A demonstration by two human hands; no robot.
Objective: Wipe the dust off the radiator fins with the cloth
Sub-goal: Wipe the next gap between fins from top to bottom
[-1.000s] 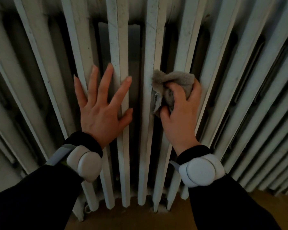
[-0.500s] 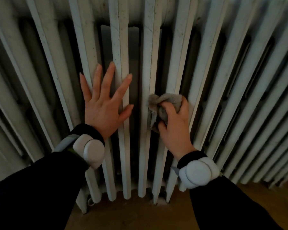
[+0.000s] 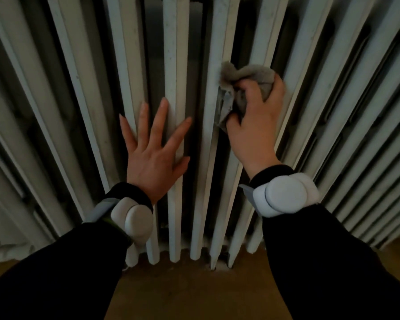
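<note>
Radiator fins [image 3: 171, 65] run upright; right hand [image 3: 254, 125] grips cloth [image 3: 247, 75]; left hand [image 3: 153, 155] rests flat.

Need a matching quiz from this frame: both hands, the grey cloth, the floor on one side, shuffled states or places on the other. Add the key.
Column 1
1. left hand
2. right hand
3. crumpled grey cloth
4. brown floor

Column 2
A. bunched against a white radiator fin
B. spread flat on the fins
C. below the fins' lower ends
D. grips the cloth

Pairs: 1-B, 2-D, 3-A, 4-C
</note>
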